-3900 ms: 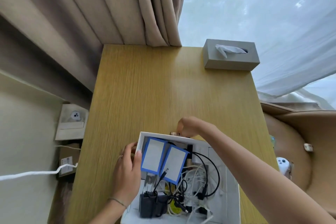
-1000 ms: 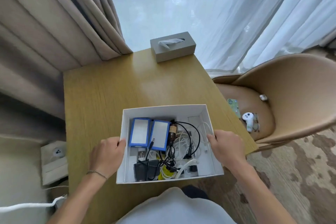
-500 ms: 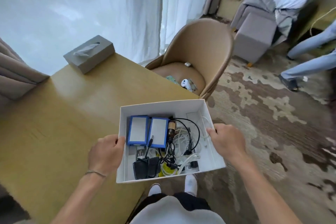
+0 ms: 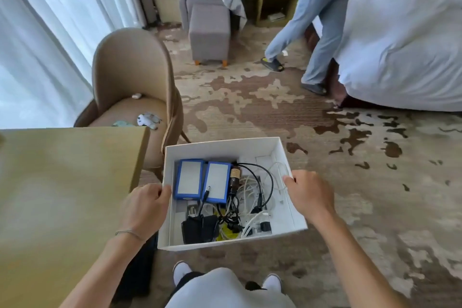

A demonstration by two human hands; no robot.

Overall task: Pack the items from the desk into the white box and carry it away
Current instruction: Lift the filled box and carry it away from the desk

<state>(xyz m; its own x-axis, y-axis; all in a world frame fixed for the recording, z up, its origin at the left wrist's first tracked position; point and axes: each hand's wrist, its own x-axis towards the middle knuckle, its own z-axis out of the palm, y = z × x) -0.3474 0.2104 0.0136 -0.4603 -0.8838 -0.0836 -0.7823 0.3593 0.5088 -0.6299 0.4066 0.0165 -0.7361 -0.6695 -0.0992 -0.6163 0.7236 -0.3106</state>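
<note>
Holding the white box (image 4: 222, 150) clear of the desk (image 4: 65, 182), over the patterned carpet (image 4: 362, 182). Left hand (image 4: 143, 209) grips the box's left wall, thumb over the rim; right hand (image 4: 310, 194) grips its right wall likewise. Inside the box: two blue-edged packs (image 4: 202, 180) side by side at the far left, a black adapter (image 4: 198, 229) nearest the body, tangled white and black cables (image 4: 252, 197) to the packs' right. Tan chair (image 4: 135, 75) stands beyond the box, just beside the desk.

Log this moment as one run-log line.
phase: carry | open white cardboard box: packed, off wooden desk, over carpet | left hand: grips left wall | right hand: grips right wall
</note>
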